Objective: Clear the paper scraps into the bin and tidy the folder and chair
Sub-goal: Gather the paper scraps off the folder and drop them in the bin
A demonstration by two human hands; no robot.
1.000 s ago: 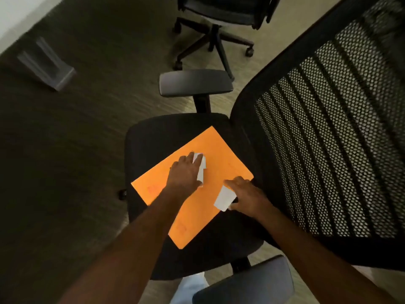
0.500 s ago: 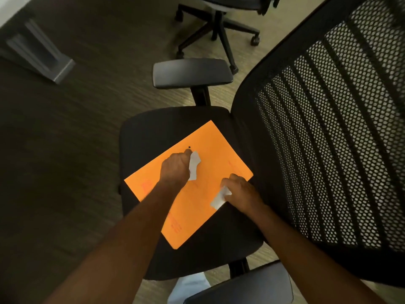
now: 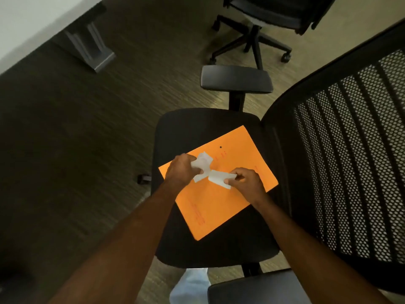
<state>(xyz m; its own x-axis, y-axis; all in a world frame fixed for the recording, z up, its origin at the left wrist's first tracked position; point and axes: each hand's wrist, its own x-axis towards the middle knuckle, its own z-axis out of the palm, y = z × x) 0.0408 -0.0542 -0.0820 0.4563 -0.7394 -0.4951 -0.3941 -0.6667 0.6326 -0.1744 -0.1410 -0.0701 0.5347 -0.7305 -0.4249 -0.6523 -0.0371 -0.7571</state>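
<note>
Both hands are over the orange folder (image 3: 221,189) on the chair seat (image 3: 197,121): left hand (image 3: 180,170) bunched around scraps (image 3: 202,166), right hand (image 3: 246,183) pinching another scrap (image 3: 219,179). Best to gather them into one fist first. No bin in sight; a second chair (image 3: 263,16) stands beyond.

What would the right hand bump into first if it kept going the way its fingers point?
Probably the paper scraps bunched in the left hand: the right hand points leftward with its own scrap nearly touching them. Depth is hard to judge.
</note>
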